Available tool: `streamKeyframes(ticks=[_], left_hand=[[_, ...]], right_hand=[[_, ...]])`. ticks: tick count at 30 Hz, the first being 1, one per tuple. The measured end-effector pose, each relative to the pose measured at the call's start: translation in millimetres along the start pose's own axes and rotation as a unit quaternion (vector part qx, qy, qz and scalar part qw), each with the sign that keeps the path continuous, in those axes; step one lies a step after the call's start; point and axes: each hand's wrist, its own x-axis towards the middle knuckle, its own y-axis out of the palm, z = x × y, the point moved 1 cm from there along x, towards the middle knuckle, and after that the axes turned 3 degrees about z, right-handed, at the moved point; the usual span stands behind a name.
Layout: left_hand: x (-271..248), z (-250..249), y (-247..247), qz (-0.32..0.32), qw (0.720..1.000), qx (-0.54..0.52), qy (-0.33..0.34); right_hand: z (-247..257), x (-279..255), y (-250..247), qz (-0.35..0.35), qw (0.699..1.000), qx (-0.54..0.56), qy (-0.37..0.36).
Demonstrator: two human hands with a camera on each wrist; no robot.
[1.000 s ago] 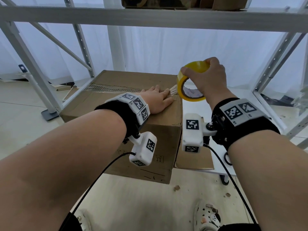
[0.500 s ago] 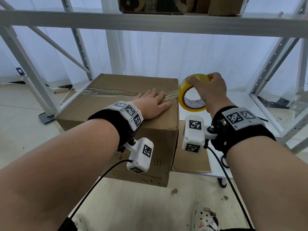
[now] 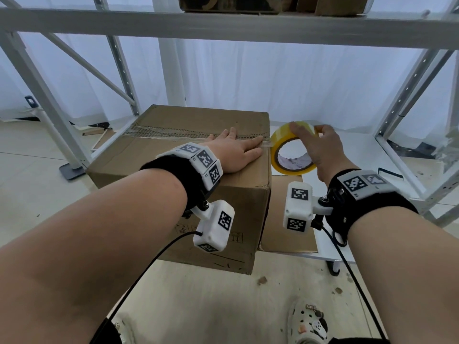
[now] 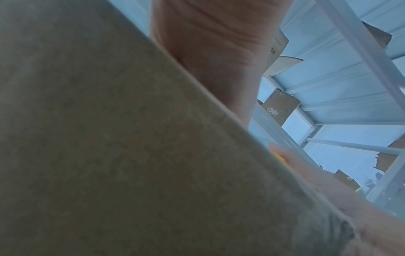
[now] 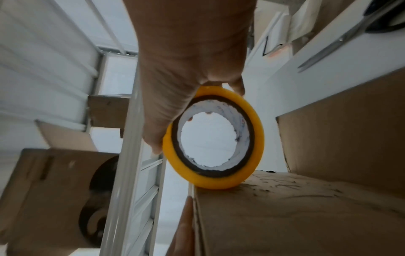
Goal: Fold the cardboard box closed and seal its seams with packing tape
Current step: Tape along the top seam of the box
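Note:
A brown cardboard box (image 3: 188, 120) stands closed under a shelf, with clear tape along its top seam. My left hand (image 3: 238, 152) lies flat on the box top near its right edge, fingers straight, pressing the tape strip down. My right hand (image 3: 320, 147) grips a yellow roll of packing tape (image 3: 285, 155) just past the box's right edge, with a short strip stretched from the roll to the seam. In the right wrist view the tape roll (image 5: 256, 131) touches the box corner (image 5: 285, 207). The left wrist view is mostly filled by the box side (image 4: 109, 138).
A white metal rack (image 3: 223, 23) frames the box, with a beam overhead and slanted posts at both sides. A low white platform (image 3: 360, 150) lies to the right, with a flat cardboard piece (image 3: 285, 219) on it. Scissors (image 5: 342, 39) lie on a white surface.
The right hand has brought the tape roll down and closer to the box's right edge, shortening the stretched strip. The left hand stays flat on the seam.

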Motion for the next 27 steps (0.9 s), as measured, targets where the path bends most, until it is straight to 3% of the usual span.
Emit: streamKeyframes(ticks=[3, 5, 7, 9, 11, 14, 18, 23, 27], left_hand=[[0, -2, 1, 0.002, 1.0, 0.006, -0.003], [0, -1, 1, -0.002, 1.0, -0.004, 0.004], [-3, 6, -2, -0.014, 0.999, -0.032, 0.024], [-6, 19, -7, -0.022, 0.996, -0.071, 0.045], [-10, 32, -9, -0.019, 0.996, -0.061, 0.061], [-15, 47, -4, -0.017, 0.997, -0.021, 0.072], [-25, 76, -5, -0.022, 0.997, -0.029, 0.061], [-51, 141, -12, -0.024, 0.999, -0.036, -0.031], [-51, 139, -13, -0.022, 0.998, 0.003, -0.066]], right_hand=[[28, -7, -5, -0.062, 0.965, -0.176, -0.181], [52, -16, 3, -0.023, 0.942, -0.187, -0.279], [59, -25, 19, 0.082, 0.917, -0.26, -0.292], [56, -31, 34, 0.147, 0.86, -0.399, -0.283], [56, -36, 43, 0.163, 0.805, -0.494, -0.286], [65, -41, 58, 0.157, 0.759, -0.573, -0.267], [76, -46, 73, 0.125, 0.742, -0.619, -0.225], [85, -49, 81, 0.106, 0.734, -0.639, -0.206], [82, -52, 86, 0.113, 0.74, -0.64, -0.175]])
